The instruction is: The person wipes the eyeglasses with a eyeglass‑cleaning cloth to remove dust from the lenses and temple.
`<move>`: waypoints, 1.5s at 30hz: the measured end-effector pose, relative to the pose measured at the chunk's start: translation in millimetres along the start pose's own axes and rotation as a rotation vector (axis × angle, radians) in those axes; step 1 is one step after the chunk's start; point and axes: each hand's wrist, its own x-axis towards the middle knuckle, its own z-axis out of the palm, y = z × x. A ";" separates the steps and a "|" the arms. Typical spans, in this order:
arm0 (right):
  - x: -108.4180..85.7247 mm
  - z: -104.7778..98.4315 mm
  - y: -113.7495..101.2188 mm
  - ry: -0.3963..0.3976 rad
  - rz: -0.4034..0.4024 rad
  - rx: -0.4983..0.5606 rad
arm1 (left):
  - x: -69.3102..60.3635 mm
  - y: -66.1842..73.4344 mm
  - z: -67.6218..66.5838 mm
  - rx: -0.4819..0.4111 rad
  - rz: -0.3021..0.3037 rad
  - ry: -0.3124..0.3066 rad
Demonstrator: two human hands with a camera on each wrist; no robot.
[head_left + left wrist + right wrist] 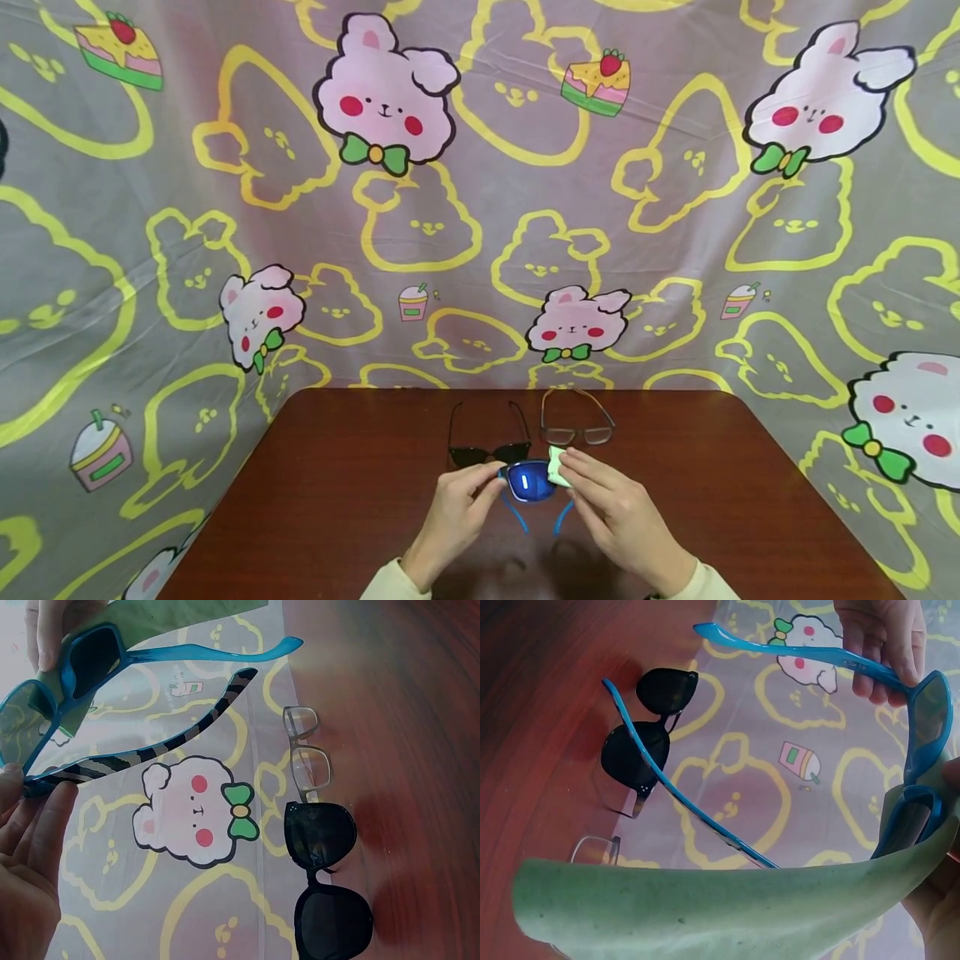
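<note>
Blue-framed sunglasses point(529, 483) with blue mirrored lenses are held up above the table, their temples pointing back toward the person. My left hand point(456, 510) pinches the frame by the hinge at one end. At the other lens, my right hand point(621, 510) holds a pale green cloth point(557, 467) folded against both faces of the lens. A long flap of the cloth point(705, 907) hangs across the right wrist view and hides part of one temple. Zebra-like stripes mark the outer side of a temple point(135, 759) in the left wrist view.
Black sunglasses point(491, 454) rest on the dark red-brown table point(337, 500), beyond the left hand. Beside them on the right lie clear-lensed glasses point(576, 435). A curtain point(480, 192) printed with rabbits surrounds the table's back and sides.
</note>
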 end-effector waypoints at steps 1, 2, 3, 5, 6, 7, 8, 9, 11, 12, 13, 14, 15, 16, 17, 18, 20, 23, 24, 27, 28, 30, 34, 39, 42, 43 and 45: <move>0.4 -0.2 0.0 -0.006 -0.007 0.003 | 0.3 0.2 -0.1 0.003 -0.003 0.002; 0.9 -0.5 0.0 -0.013 -0.014 0.005 | 0.4 0.3 -0.1 0.006 -0.006 0.003; 1.4 -0.8 -0.3 -0.017 -0.020 0.008 | 0.4 0.3 -0.3 0.007 -0.017 0.003; 2.4 -1.9 -1.0 -0.036 -0.024 0.015 | 0.2 0.5 -0.3 0.008 -0.042 -0.001; 3.0 -2.2 -1.6 -0.045 -0.027 0.021 | 0.1 0.9 -0.4 0.007 -0.056 -0.002; 3.5 -2.6 -2.2 -0.053 -0.028 0.025 | 0.0 1.1 -0.3 0.005 -0.066 -0.004; 3.9 -2.9 -2.7 -0.059 -0.031 0.026 | 0.0 1.4 -0.2 0.007 -0.071 -0.005; 4.3 -3.2 -3.3 -0.063 -0.035 0.029 | 0.0 1.6 0.0 0.008 -0.073 -0.005; 5.1 -3.4 -4.1 -0.067 -0.044 0.032 | 0.2 2.0 0.7 0.011 -0.060 0.000; 5.3 -3.2 -4.5 -0.065 -0.050 0.031 | 0.3 2.0 1.0 0.012 -0.051 0.004; 5.4 -3.2 -4.7 -0.063 -0.052 0.031 | 0.4 2.0 1.2 0.012 -0.041 0.006; 5.5 -3.1 -4.9 -0.060 -0.056 0.033 | 0.5 1.9 1.4 0.012 -0.034 0.009; 5.7 -2.9 -5.1 -0.059 -0.058 0.035 | 0.5 1.8 1.6 0.010 -0.034 0.009; 5.8 -2.7 -5.4 -0.059 -0.058 0.037 | 0.6 2.1 1.2 0.007 -0.037 0.009; 5.9 -2.6 -5.7 -0.059 -0.056 0.039 | 0.6 2.3 0.8 0.003 -0.045 0.007; 6.1 -2.3 -6.2 -0.060 -0.054 0.043 | 0.5 2.5 0.2 -0.002 -0.054 0.003; 6.3 -1.9 -7.0 -0.064 -0.044 0.050 | 0.5 2.8 -0.6 -0.010 -0.075 -0.008; 6.6 -1.1 -8.1 -0.068 -0.027 0.058 | 0.0 3.0 -1.5 -0.024 -0.100 -0.026; 6.8 -0.8 -8.4 -0.069 -0.023 0.061 | -0.2 3.0 -1.6 -0.024 -0.093 -0.029; 7.4 0.4 -8.8 -0.063 -0.020 0.065 | -1.0 3.0 -1.2 -0.027 -0.070 -0.032; 7.6 0.8 -9.0 -0.060 -0.020 0.068 | -1.2 3.2 -1.0 -0.029 -0.061 -0.032; 7.8 1.7 -9.4 -0.055 -0.022 0.075 | -1.6 3.3 -0.4 -0.031 -0.040 -0.031; 8.3 2.9 -10.4 -0.055 -0.027 0.093 | -2.1 3.3 1.0 -0.038 -0.027 -0.028; 9.7 3.6 -12.4 -0.063 -0.039 0.095 | -2.7 4.5 0.4 -0.027 -0.031 -0.033; 10.9 2.6 -14.3 -0.084 -0.022 0.096 | -2.6 6.1 -0.4 -0.023 -0.045 -0.041; 11.2 2.3 -15.1 -0.091 -0.016 0.097 | -2.4 6.6 -0.5 -0.025 -0.048 -0.043; 12.0 1.8 -16.4 -0.106 -0.002 0.099 | -2.1 7.4 -0.7 -0.027 -0.054 -0.046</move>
